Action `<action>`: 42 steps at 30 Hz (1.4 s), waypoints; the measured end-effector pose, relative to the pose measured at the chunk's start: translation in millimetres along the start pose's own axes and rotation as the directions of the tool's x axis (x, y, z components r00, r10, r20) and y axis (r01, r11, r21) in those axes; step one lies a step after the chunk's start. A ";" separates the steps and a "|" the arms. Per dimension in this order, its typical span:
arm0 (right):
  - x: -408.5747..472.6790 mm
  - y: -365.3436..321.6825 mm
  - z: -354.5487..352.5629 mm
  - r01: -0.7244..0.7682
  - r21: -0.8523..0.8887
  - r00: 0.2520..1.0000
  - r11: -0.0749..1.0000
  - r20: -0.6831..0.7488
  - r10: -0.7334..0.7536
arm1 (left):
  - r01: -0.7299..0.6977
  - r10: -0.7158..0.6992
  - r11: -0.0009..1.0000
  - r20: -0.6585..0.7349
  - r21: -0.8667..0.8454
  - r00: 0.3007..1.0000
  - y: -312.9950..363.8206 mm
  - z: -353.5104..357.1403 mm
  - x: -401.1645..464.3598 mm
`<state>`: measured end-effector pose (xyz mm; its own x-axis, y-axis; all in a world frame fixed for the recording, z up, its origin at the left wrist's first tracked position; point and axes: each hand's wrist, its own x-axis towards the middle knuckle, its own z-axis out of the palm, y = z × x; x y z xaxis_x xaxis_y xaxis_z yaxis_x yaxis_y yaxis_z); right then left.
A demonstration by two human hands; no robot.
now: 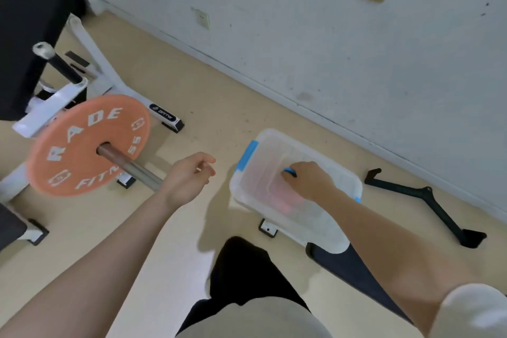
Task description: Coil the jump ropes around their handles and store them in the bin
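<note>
Right hand reaches into the clear bin on the bench, fingers curled round a blue jump rope bundle, while the left hand hangs loosely curled and empty nearby; let go carelessly, the coil could spring loose.

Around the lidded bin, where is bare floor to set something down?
Bare floor lies between the bin and the wall, and left of it toward the orange weight plate. Right is crowded by the black bar attachment; the near side by the bench.
</note>
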<state>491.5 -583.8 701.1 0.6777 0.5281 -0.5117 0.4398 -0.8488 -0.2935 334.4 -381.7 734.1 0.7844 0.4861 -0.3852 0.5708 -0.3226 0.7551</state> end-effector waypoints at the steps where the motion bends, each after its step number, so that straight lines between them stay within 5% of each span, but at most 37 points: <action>1: 13.4 -6.5 -4.7 -0.003 0.005 1.000 1.000 0.002 0.003 | -0.003 0.003 1.000 0.012 -0.001 1.000 3.5 -3.2 13.6; 8: 144.2 -26.1 -45.2 -0.031 0.016 0.998 0.999 0.059 0.030 | -0.046 0.045 0.999 0.060 0.017 0.997 11.0 -33.5 134.8; 16: 383.5 15.7 -84.8 -0.090 0.020 0.969 0.996 0.233 0.083 | 0.204 -0.200 0.959 0.042 -0.195 0.979 39.8 -12.8 391.9; 26: 678.3 122.1 11.9 -0.248 0.040 0.958 0.968 0.159 0.239 | 0.195 -0.186 0.979 0.141 -0.053 0.972 -53.8 116.8 703.4; 35: 815.1 181.4 116.3 -0.298 -0.117 0.947 0.947 0.088 0.309 | 0.150 -0.147 0.989 0.193 0.003 0.970 -155.7 210.6 815.0; 42: 823.7 187.0 96.5 -0.169 -0.296 0.985 0.940 -0.034 0.167 | 0.145 -0.161 0.986 0.246 0.079 0.956 -166.6 222.6 816.5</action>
